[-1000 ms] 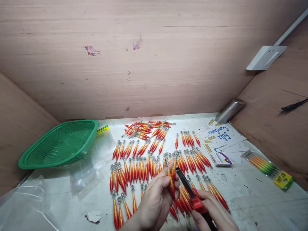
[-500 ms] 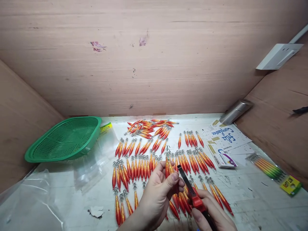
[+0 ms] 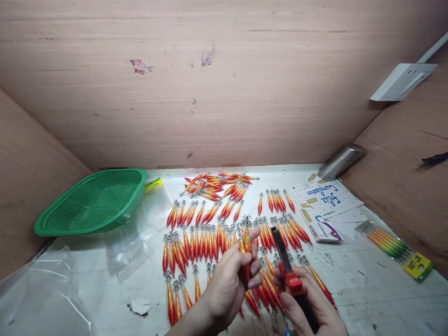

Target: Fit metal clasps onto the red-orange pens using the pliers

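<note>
Step in hand: I judge that I am handling one orange-and-red, spindle-shaped, glossy lure with a metal hook crown (image 3: 247, 240), up over the near middle of the tabletop (image 3: 385, 303).
Left hand: my left hand (image 3: 229, 280) has its fingers curled closely around that lure, hooks upward; whether a second lies behind it I cannot tell.
Right hand: my right hand (image 3: 308, 298) is wrapped around a red-and-black handled tool with a narrow dark head (image 3: 284, 254), its tip near the lure but apart.
Next move: I think it calls for a steady left grip, fingertips clear of the hook points, and a well-aimed tool tip.
Loose lures: slim, shiny bodies tapering to red points, hooks of thin wire; rows of orange-and-red lures (image 3: 201, 245) fill the middle, with a jumbled pile (image 3: 206, 186) by the far edge.
Left edge: an oval, green, perforated plastic basket (image 3: 42, 229), and limp clear plastic bags (image 3: 129, 249) beside it.
Far right corner: a smooth, silver metal cylinder (image 3: 341, 163), lying down.
</note>
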{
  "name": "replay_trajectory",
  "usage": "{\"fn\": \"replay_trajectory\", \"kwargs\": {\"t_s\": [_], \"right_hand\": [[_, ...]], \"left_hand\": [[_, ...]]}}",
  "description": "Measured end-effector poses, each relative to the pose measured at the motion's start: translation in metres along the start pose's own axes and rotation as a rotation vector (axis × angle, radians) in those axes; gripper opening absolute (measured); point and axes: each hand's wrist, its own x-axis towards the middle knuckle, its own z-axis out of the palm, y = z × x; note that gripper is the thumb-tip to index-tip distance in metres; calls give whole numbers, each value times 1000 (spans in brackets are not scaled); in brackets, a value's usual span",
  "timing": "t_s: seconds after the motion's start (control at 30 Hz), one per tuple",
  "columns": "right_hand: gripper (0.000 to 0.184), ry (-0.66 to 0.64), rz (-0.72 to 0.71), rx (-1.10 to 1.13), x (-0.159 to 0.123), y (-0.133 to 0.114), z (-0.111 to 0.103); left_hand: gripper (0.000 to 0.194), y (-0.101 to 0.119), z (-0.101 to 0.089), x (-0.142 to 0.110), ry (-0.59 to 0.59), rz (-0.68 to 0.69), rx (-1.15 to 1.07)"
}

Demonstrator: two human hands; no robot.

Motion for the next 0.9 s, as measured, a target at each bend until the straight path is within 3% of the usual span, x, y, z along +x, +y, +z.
{"fn": "replay_trajectory", "kwargs": {"t_s": [0.13,0.27,0.37,0.47,0.6,0.7,0.8,0.9], "right_hand": [[12,125,-2,-13,12,-13,25],[9,143,-45,-5,16,-13,44],[12,160,163,154,11,-1,46],[22,177,423,368,6,14,42],[32,245,484,439,6,33,31],[35,310,502,450,4,47,19],[34,351,502,441,-2,58,5],[33,371,495,412,-10,67,-5]], "left_hand": [[58,-13,0,-1,60,19,-36],[40,-30,-7,2,43,-2,-102],[39,-46,-14,9,106,23,-79],[43,-53,-17,19,227,115,259],[30,-31,-9,51,325,247,894],[12,-5,-1,95,417,336,1091],[23,8,4,138,510,362,1245],[32,7,8,156,531,378,1330]]}}
